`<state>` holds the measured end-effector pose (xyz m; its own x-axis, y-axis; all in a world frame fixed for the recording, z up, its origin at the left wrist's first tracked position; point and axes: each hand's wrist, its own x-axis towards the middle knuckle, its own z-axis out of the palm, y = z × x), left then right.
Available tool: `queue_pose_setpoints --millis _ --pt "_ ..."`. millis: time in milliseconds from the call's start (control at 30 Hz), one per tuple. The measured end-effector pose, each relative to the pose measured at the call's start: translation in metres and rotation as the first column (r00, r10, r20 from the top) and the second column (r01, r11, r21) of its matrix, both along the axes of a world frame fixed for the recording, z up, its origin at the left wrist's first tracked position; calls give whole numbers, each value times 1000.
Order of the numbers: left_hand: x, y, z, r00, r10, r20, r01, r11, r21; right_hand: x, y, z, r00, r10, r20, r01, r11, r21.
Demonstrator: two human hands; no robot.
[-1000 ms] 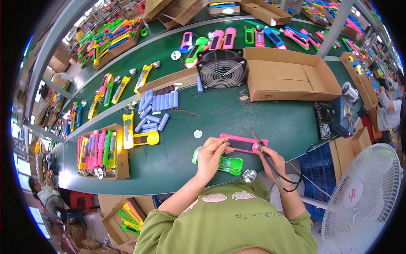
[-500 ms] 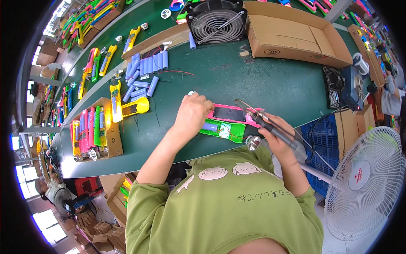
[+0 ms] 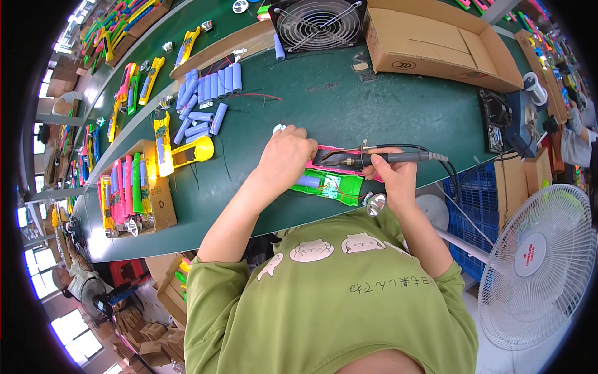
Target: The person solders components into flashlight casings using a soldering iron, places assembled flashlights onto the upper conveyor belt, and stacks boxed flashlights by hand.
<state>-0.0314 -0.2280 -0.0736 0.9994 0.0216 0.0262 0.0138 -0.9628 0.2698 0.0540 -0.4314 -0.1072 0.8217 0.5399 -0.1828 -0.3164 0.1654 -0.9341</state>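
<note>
My right hand (image 3: 395, 177) grips a soldering iron (image 3: 414, 156) with a thin metal tube clamped along it. Its tip reaches left into an open pink flashlight casing (image 3: 339, 170), close to my left fingers. My left hand (image 3: 285, 157) is closed over the casing's left end; the fingertips are partly hidden. A small white piece (image 3: 279, 128) shows just beyond its knuckles. Nearer to me lies a green flashlight casing (image 3: 349, 187) holding a blue battery cell (image 3: 309, 181) and a small circuit board (image 3: 331, 186). A silver reflector (image 3: 375, 204) sits at its right end, wired to it.
Loose blue cells (image 3: 218, 84) and yellow casings (image 3: 163, 146) lie left, beside a carton (image 3: 163, 202) of coloured flashlights. At the back stand a black fan (image 3: 321, 25) and an open cardboard box (image 3: 430, 47). A solder spool (image 3: 534, 87) and a white fan (image 3: 532, 265) are at right.
The soldering iron has swung from slanting to nearly level, its tip dropping into the pink casing beside my left hand. My right hand has turned with it. My left hand stays at the casing's end.
</note>
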Motion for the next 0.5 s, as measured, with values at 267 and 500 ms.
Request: queue_pose_setpoints --millis 267,500 --pt "1 -3 -2 1000 14 15 -15 1000 21 -1 2 -4 1000 15 -5 -16 998 -66" --pt "3 -5 -1 1000 12 5 -13 992 124 -3 2 -2 999 23 41 -20 998 -65"
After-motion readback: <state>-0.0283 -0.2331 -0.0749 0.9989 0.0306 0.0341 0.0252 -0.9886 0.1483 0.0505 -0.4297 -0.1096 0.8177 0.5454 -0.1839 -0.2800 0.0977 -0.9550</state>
